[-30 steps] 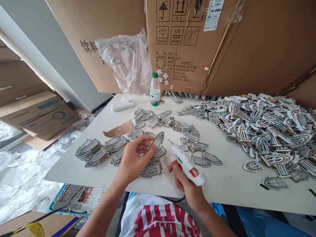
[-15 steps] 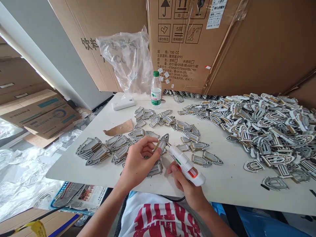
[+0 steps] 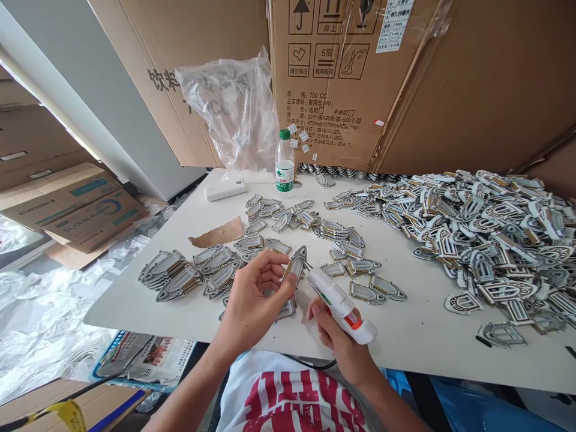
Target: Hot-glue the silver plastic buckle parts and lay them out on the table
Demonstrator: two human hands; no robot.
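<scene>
Between the thumb and fingers of my left hand (image 3: 258,291) is a small grey arch-shaped piece (image 3: 296,264), held tilted above the table. My right hand (image 3: 337,336) is wrapped round a white glue gun (image 3: 333,300) with an orange-red part near its rear. The gun's thin metal tip points at the pointed end of the arch piece; whether they touch I cannot tell. Similar arch pieces (image 3: 366,294) lie to the right of the gun. Stacked arch pieces (image 3: 173,276) lie left of my left hand, and more are partly hidden beneath it.
A large heap of arch pieces (image 3: 486,228) covers the table's right side. Further back stand a green-capped bottle (image 3: 284,165), a white box-like device (image 3: 225,189) and a clear plastic bag (image 3: 234,114). Torn brown card (image 3: 216,233) lies to the left. Big cartons (image 3: 333,78) wall off the back.
The glue gun has shifted slightly down and right, its tip still close to the arch piece. My left hand has turned the piece a little more upright.
</scene>
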